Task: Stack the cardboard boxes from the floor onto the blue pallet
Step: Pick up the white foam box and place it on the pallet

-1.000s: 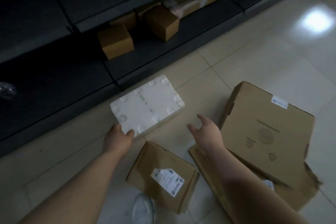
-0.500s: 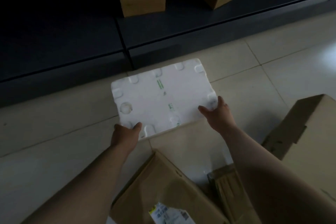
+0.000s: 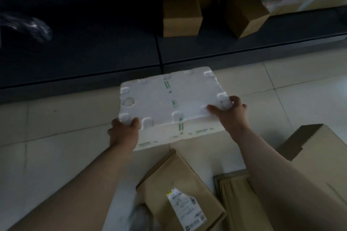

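Both hands hold the white foam box point(image 3: 171, 103): left hand point(image 3: 124, 131) has its grip closed on the near-left corner, thumb on top, fingers under; right hand point(image 3: 231, 113) has its grip wrapped round the near-right corner, thumb on top. Box lies straight ahead betw. the two hands, long axis running left-right across the view, near edge toward the person, far edge close to the dark shelf base point(image 3: 80, 73). Looks just off the floor point(image 3: 56, 155) or about to be, can't tell which. Both hands equally near, so a two-hand lift fits, w/ box kept level. Cardboard box w/ label point(image 3: 180, 191) sits on the floor betw. the forearms, larger cardboard box point(image 3: 323, 157) to the right, flattened cardboard point(image 3: 232, 200) beside it. Blue pallet not in view, so carry direction unknown. Small cardboard boxes point(image 3: 181, 17) sit on the shelf behind.
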The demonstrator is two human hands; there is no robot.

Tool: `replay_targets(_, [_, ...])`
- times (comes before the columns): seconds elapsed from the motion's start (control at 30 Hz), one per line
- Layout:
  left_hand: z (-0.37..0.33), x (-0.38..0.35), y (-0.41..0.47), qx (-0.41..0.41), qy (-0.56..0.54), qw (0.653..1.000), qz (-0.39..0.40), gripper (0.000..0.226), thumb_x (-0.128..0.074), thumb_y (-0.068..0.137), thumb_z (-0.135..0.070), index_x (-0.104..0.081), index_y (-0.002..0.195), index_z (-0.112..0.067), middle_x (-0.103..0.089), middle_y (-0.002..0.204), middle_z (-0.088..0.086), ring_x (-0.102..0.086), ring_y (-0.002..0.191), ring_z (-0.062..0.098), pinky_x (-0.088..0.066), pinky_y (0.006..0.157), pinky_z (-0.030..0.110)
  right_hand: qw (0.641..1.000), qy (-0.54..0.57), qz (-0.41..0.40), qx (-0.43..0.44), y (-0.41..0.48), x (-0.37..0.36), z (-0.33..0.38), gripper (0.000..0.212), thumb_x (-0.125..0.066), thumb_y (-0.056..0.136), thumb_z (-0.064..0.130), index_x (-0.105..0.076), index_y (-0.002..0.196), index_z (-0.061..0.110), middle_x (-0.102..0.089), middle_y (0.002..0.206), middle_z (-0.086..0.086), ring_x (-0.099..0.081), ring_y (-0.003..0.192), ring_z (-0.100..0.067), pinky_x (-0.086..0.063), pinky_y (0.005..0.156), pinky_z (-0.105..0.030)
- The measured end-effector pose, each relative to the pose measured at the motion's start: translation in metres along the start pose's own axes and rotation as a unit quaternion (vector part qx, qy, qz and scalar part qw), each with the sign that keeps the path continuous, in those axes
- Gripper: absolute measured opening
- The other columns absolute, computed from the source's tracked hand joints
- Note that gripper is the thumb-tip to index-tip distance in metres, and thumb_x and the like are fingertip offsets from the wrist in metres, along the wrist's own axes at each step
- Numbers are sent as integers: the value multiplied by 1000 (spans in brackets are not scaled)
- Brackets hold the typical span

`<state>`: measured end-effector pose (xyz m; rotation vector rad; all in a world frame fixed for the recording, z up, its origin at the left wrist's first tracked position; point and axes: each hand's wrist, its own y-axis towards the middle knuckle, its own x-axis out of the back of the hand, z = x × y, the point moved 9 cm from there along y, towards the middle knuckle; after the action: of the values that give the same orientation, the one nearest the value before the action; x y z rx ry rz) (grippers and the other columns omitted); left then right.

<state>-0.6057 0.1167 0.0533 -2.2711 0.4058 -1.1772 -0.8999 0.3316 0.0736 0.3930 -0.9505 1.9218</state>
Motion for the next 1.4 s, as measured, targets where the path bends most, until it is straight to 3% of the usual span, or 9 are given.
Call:
replay_targets(0.2, [-19, 132, -58, 20, -71, 996, -55, 63, -63, 85, -38, -38, 128, 1, -49, 131, 27, -55, 110, 43, -46, 82, 41, 995, 75, 49, 43, -74, 19, 111, 71, -86, 59, 41, -47, 115, 24, -59, 107, -1, -64, 93, -24, -56, 82, -47])
replay_targets(0.47, [16, 310, -156, 62, -233, 962, -131, 66, -61, 87, -44, -36, 131, 0, -53, 127, 19, -58, 107, 38, -49, 86, 40, 975, 58, 160, 141, -213, 22, 272, 62, -83, 69, 35, -42, 114, 26, -58, 97, 12, -62, 85, -12, -50, 70, -31])
replay_targets(0.57, [45, 374, -196, 70, -282, 945, -153, 79, -63, 71, -60, -47, 123, -2, -61, 116, 16, -63, 94, 35, -54, 83, 43, 961, 50, 218, 163, -278, 11, 320, 68, -84, 70, 33, -40, 122, 25, -58, 101, 9, -61, 81, -9, -50, 62, -28])
replay_targets(0.67, [84, 440, -232, 87, -301, 932, -181, 75, -64, 73, -61, -50, 120, -4, -64, 109, 14, -64, 89, 32, -55, 78, 41, 943, 20, 278, 183, -344, -12, 361, 75, -85, 68, 34, -42, 129, 21, -60, 108, 5, -64, 86, -13, -54, 67, -33])
replay_targets(0.8, [144, 526, -278, 103, -322, 915, -218, 59, -67, 76, -56, -60, 115, -11, -68, 101, 10, -66, 86, 28, -55, 77, 37, 908, -12, 352, 228, -446, -51, 410, 57, -82, 72, 27, -47, 117, 27, -61, 103, 6, -62, 88, -14, -51, 67, -32])
replay_targets(1.07, [306, 678, -365, 137, -366, 871, -296, 62, -68, 75, -55, -58, 119, -13, -67, 112, 7, -64, 99, 28, -53, 90, 42, 848, -56, 429, 306, -672, -150, 465, 58, -83, 71, 29, -51, 119, 28, -62, 109, 4, -64, 94, -18, -56, 75, -39])
replay_targets(1.23, [411, 757, -403, 163, -384, 851, -320, 41, -65, 87, -36, -55, 114, -8, -64, 100, 10, -60, 74, 21, -45, 54, 26, 823, -97, 442, 343, -800, -216, 474, 72, -82, 70, 37, -47, 130, 24, -57, 119, 0, -59, 102, -23, -54, 88, -47])
replay_targets(1.33, [474, 801, -429, 182, -386, 838, -341, 52, -68, 83, -40, -56, 119, -4, -66, 108, 14, -64, 87, 30, -52, 64, 33, 808, -127, 441, 370, -872, -251, 478, 79, -81, 71, 40, -42, 136, 19, -54, 125, -3, -57, 105, -23, -52, 89, -43])
replay_targets(1.4, [516, 828, -447, 200, -383, 829, -355, 49, -67, 84, -39, -58, 115, -2, -65, 106, 15, -63, 85, 29, -47, 56, 29, 799, -144, 441, 383, -920, -273, 481, 79, -81, 73, 38, -39, 137, 15, -52, 125, -4, -55, 101, -22, -51, 85, -39])
